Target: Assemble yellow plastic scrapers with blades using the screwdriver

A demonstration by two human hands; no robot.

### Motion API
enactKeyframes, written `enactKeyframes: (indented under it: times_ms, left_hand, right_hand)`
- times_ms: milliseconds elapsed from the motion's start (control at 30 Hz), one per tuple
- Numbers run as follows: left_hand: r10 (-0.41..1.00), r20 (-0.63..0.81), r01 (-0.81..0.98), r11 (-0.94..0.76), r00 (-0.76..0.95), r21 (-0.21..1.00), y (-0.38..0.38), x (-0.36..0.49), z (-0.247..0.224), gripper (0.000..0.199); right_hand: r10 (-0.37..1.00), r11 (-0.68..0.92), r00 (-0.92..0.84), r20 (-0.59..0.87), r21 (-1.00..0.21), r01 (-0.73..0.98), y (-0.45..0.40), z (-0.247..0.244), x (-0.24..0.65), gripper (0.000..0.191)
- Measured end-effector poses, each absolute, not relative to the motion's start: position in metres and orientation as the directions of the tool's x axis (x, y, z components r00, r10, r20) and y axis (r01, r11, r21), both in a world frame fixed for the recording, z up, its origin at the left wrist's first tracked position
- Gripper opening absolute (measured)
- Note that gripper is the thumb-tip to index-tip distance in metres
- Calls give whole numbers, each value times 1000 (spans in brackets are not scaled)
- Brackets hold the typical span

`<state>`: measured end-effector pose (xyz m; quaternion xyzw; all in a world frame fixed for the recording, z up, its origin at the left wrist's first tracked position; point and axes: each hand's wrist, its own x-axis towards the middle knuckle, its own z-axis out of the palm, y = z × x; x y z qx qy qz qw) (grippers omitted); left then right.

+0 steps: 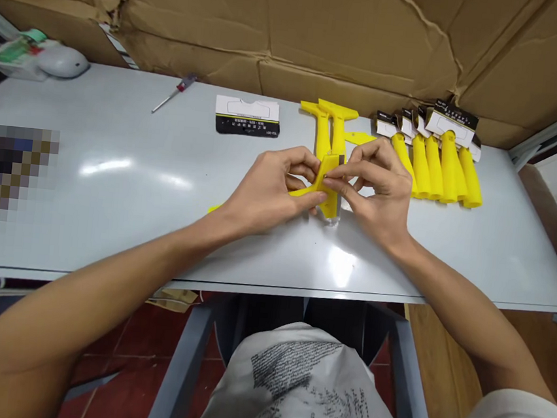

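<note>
My left hand is closed around a yellow scraper, its handle running left under the palm. A grey metal strip lies along the right side of the scraper's head, and something clear shows at its lower end. My right hand has thumb and forefinger pinched against the face of the head. Whatever small piece sits between those fingertips is too tiny to make out. Just behind my hands lie two more yellow scrapers, side by side, with a flat yellow piece to their right.
Several yellow handle sleeves with black-and-white cards lie at the right. A loose card and a screwdriver rest at the back of the white table. A computer mouse sits far left. Cardboard lines the back edge.
</note>
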<state>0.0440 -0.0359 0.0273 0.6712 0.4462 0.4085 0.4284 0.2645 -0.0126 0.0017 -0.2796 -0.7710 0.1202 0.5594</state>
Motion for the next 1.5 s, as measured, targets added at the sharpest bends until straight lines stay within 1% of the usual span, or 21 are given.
enactKeyframes:
  times_ms: [33, 100, 167, 333, 467, 567, 667, 800, 967, 1033, 1100, 1167, 1267, 1400, 1467, 1500]
  left_hand:
    - [950, 165, 244, -231, 265, 942, -36, 44, 28, 27]
    - [953, 145, 234, -210, 266, 949, -37, 44, 29, 26]
    - [955, 118, 231, -184, 272, 955, -37, 44, 31, 26]
    - [964, 91, 257, -157, 251, 954, -39, 46, 34, 25]
    - [963, 93, 253, -158, 253, 954, -40, 47, 34, 24]
    - [965, 83, 243, -146, 251, 959, -42, 48, 34, 23]
    - [967, 69, 237, -129, 245, 963, -43, 48, 36, 25]
    - [967, 91, 245, -151, 238, 958, -44, 48, 37, 30]
    - [967, 103, 236, -160, 235, 958, -44, 49, 37, 41]
    - [967, 86, 219, -140, 240, 966, -45, 49, 37, 47]
    - [965, 83, 201, -135, 247, 970, -45, 49, 37, 51]
    - [964, 99, 204, -152, 246, 967, -45, 50, 37, 50]
    - [964, 131, 218, -183, 234, 959, -45, 50, 37, 47]
    - [962, 139, 220, -192, 234, 957, -43, 49, 35, 43]
    - [959, 161, 219, -213, 233, 952, -42, 48, 34, 41]
    - [957, 171, 217, -223, 235, 951, -41, 47, 34, 40]
  right_hand:
    - [555, 824, -216, 804, -494, 279, -13, 2, 264, 9]
    - [540, 835, -212, 815, -485, 260, -13, 3, 264, 18]
    - [543, 833, -210, 813, -490, 258, -14, 4, 264, 21]
    - [605, 793, -206, 769, -559, 244, -17, 6, 263, 18]
    - [631, 774, -216, 745, -585, 244, -17, 7, 264, 11]
    - [646, 763, -228, 728, -607, 222, -17, 8, 266, 12]
    - [674, 739, -239, 700, -636, 222, -17, 9, 267, 11]
    - [723, 691, -233, 650, -691, 214, -17, 8, 267, 5]
    - [725, 684, -267, 635, -709, 169, -15, 6, 267, 24]
    - [731, 676, -286, 620, -714, 179, -16, 6, 266, 31]
    - [737, 673, -265, 622, -712, 202, -17, 6, 264, 34]
    - [739, 673, -219, 637, -707, 216, -20, 6, 261, 35]
    - [749, 662, -183, 637, -728, 176, -23, 6, 258, 33]
    - [749, 656, -201, 631, -750, 88, -23, 5, 259, 23]
    - [746, 657, -212, 632, -750, 76, -22, 5, 261, 24]
    - [750, 651, -217, 624, -755, 81, -21, 4, 261, 27]
